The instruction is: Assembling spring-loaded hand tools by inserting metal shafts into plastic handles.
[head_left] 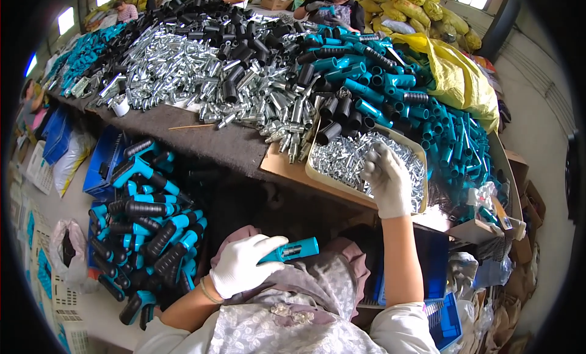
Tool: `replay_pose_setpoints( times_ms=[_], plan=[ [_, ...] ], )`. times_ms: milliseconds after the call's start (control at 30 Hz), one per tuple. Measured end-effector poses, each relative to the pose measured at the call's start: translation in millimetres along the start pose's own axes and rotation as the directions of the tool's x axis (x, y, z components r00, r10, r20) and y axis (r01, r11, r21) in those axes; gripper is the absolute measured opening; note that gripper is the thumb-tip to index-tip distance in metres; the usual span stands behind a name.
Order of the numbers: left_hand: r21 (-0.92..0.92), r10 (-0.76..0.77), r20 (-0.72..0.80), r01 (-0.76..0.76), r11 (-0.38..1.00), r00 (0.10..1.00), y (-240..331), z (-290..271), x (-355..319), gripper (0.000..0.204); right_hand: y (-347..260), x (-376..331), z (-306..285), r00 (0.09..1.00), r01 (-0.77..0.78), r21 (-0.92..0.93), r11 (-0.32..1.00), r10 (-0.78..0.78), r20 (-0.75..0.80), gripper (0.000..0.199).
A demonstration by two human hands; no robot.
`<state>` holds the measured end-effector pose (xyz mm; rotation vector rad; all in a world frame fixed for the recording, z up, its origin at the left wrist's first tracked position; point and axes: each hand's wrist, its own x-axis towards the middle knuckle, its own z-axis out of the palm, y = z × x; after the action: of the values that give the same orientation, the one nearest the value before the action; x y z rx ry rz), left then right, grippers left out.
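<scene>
My left hand (pixel 247 265), in a white glove, is closed round a teal plastic tube-shaped handle (pixel 298 250) above my lap. Silvery metal shows through a slot in the handle's side. Raised over a cream tray (pixel 370 198) is my gloved right hand (pixel 389 178), its smudged fingers bent and drawn together. Anything between those fingertips is too small to make out. Small silvery metal pieces (pixel 334 160) fill the tray under that hand.
Metal sleeves (pixel 177 64), black tubes (pixel 235 79) and teal handles (pixel 452 131) heap the bench. Black-and-teal handles (pixel 155 223) pile up at my left. A yellow sack (pixel 461 79) lies at right. Another person (pixel 336 9) works across the bench; blue bins (pixel 442 320) stand low at right.
</scene>
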<state>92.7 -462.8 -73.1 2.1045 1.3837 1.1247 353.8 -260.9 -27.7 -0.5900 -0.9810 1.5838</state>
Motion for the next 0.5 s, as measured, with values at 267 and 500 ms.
replay_pose_setpoints(
  times_ms=[267,500],
  plan=[
    [0.043,0.033,0.006,-0.033,0.999,0.999,-6.2,1.0,-4.2,0.048,1.2,-43.7,-7.5,0.993,-0.114,0.081,0.990,0.116,-0.016,0.027],
    [0.052,0.018,0.018,-0.019,0.998,1.000,5.6,1.8,-1.5,0.047,-1.2,-52.5,-4.0,0.992,-0.128,-0.205,0.970,0.130,-0.004,0.031]
  ],
)
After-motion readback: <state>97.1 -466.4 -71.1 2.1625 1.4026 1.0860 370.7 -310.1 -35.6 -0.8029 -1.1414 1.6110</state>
